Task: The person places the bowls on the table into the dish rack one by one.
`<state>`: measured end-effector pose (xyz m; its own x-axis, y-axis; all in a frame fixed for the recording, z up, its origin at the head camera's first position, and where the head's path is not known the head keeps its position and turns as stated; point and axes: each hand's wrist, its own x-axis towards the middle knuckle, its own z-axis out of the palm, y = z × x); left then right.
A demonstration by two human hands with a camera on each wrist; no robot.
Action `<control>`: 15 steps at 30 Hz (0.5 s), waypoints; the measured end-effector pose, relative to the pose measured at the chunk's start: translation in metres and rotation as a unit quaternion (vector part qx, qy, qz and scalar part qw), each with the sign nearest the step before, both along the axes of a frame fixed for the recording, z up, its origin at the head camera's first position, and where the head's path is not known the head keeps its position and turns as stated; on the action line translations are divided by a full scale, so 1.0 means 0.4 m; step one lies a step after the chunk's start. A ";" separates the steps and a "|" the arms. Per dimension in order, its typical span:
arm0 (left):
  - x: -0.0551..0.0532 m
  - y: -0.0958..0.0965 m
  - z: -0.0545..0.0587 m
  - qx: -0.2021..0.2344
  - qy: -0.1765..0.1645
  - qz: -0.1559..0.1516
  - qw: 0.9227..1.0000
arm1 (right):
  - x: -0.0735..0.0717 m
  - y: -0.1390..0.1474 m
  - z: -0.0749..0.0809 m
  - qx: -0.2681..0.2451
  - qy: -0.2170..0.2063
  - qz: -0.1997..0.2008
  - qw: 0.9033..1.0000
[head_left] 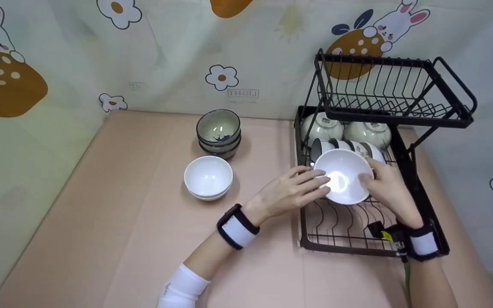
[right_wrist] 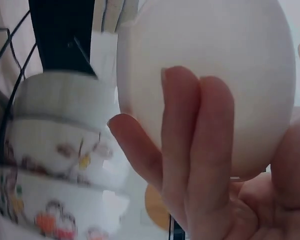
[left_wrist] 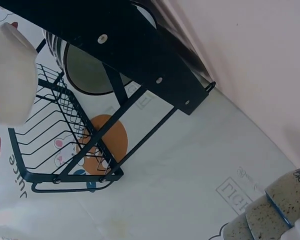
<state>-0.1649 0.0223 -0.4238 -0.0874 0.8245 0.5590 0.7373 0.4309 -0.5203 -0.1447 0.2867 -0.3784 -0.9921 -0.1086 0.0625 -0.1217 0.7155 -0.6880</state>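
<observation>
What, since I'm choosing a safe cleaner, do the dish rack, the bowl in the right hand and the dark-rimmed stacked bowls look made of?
Dish rack: probably dark-coated metal, satin; thin bent wires and round fastener heads show.
Held white bowl: likely glazed ceramic, glossy; bright reflection inside, though plastic is possible.
Dark-rimmed stacked bowls: probably glazed stoneware; speckled sides, shiny highlights inside.

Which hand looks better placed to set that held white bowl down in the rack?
Probably the right hand: its thumb is inside the white bowl, its fingers support the outside, and it's over the rack. The left hand only lays fingers across the opposite rim.
</observation>
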 end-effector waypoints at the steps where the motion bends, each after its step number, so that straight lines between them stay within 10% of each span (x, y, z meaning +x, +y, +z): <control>1: 0.001 -0.002 0.001 -0.005 -0.004 0.006 1.000 | -0.003 0.011 0.002 -0.010 -0.003 -0.006 1.000; 8: -0.007 -0.009 -0.006 -0.053 -0.090 0.004 0.995 | -0.013 0.091 0.012 -0.040 0.036 -0.102 0.993; 15: -0.007 0.006 -0.034 -0.164 -0.189 0.047 0.967 | -0.034 0.146 0.011 -0.014 0.101 -0.238 0.966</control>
